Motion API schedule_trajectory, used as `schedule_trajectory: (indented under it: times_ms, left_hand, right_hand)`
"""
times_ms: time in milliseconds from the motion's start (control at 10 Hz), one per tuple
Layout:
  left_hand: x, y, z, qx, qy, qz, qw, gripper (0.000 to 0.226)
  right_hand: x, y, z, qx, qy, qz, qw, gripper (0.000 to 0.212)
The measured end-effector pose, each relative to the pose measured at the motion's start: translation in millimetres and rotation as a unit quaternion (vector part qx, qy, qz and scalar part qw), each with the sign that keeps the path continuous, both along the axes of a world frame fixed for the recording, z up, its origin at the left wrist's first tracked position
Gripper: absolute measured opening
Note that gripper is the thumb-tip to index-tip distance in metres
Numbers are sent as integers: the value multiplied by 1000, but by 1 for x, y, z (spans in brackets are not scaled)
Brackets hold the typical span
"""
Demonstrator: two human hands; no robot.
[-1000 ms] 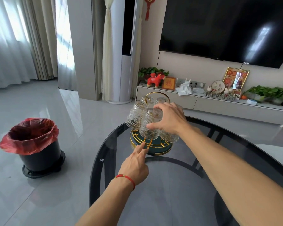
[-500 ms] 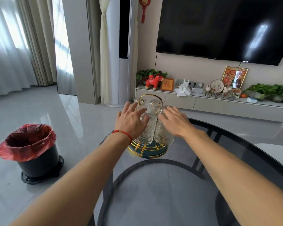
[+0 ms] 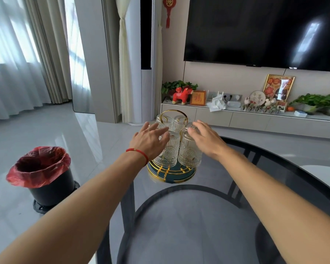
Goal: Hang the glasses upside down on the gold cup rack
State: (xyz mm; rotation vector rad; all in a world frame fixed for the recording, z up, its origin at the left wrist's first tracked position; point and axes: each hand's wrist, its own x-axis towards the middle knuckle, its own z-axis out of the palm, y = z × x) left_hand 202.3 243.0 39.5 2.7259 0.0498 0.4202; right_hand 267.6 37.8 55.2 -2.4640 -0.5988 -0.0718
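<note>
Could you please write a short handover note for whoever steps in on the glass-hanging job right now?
Left hand: open, fingers spread over the left side of the rack's glasses, gripping nothing.
Right hand: open, palm down over the top of the right front glass, gripping nothing.
The gold wire cup rack on a round dark-green base stands at the far edge of the dark glass table. The ribbed clear glasses all hang upside down on it; at least four are visible.
Done: no loose glass is in sight.
Left: check that each sits steady, then withdraw both hands.
</note>
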Motion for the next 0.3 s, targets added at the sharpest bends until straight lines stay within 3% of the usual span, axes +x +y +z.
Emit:
schedule_trajectory:
  times_ms: [100, 300]
  left_hand:
    - [-10, -3, 2, -31, -26, 4, 999, 56]
    - [-64, -15, 10, -99, -156, -31, 982, 42]
  right_hand:
    - [-6, -14, -5, 35, 1, 12, 999, 60]
    - [-31, -44, -12, 70, -54, 25, 996, 53]
